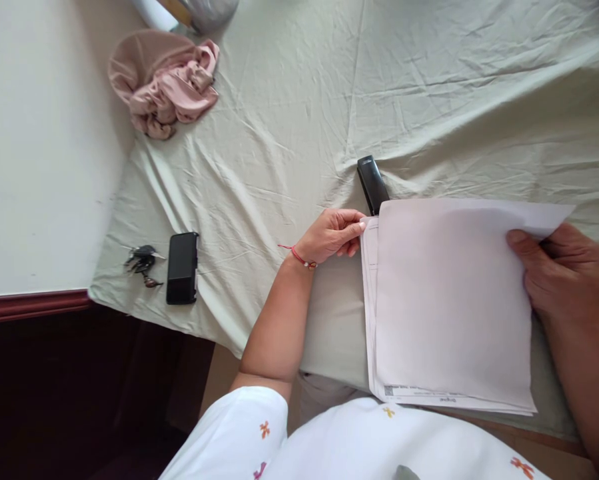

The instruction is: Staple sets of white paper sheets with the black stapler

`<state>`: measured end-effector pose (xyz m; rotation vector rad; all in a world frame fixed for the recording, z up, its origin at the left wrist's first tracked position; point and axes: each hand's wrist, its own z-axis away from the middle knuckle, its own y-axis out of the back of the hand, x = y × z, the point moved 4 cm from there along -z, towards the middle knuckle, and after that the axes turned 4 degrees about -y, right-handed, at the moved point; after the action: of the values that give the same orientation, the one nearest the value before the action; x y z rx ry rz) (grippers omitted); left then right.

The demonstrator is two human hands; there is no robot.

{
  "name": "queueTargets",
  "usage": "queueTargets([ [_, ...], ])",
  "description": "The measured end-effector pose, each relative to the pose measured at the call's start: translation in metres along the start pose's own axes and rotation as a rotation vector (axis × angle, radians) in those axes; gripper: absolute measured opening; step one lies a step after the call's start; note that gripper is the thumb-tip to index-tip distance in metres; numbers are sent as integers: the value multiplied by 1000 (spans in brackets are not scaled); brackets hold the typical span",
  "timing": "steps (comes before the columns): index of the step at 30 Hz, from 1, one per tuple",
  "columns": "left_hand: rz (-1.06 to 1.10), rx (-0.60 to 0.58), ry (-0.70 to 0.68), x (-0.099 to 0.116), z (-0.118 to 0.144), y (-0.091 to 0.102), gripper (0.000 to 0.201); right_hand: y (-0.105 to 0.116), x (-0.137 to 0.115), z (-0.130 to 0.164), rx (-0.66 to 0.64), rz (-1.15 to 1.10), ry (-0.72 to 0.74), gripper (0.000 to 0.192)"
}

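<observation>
A stack of paper sheets [454, 300] lies near the table's front edge, its top sheet blank and a printed sheet peeking out along the lower edge. My left hand [336, 233] pinches the stack's upper left corner between thumb and fingers. At the upper right, my right hand [564, 267] grips the top sheet, thumb above and fingers partly hidden behind the paper; that corner is lifted. Just beyond the stack's top left corner, a black stapler [372, 183] rests on the cloth, its near end reaching the paper.
A wrinkled pale green cloth [279, 167] covers the table. To the left lie a black phone [182, 268] and a bunch of keys [143, 260]. Crumpled pink fabric [169, 83] sits at the upper left, against a white wall [34, 133].
</observation>
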<state>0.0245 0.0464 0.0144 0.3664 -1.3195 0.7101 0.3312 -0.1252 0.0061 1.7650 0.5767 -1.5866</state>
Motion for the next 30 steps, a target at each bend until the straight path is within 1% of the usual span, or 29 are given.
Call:
queueTargets([
  [4, 0, -7, -13, 3, 0, -2, 55, -1, -2, 0, 8, -3, -16, 29],
  [10, 11, -4, 5, -1, -1, 0, 54, 3, 0, -2, 101, -40, -26, 27],
  [14, 45, 2, -12, -3, -2, 0, 58, 4, 0, -3, 138, -91, -21, 29],
  [18, 4, 0, -11, -1, -2, -1, 54, 0, -2, -3, 112, -113, -46, 34],
  [22, -26, 10, -3, 2, -2, -2, 57, -2, -5, -2, 76, -125, -65, 39],
  [30, -9, 28, 18, -1, -4, -2, 58, -2, -6, -2, 84, -125, -70, 39],
])
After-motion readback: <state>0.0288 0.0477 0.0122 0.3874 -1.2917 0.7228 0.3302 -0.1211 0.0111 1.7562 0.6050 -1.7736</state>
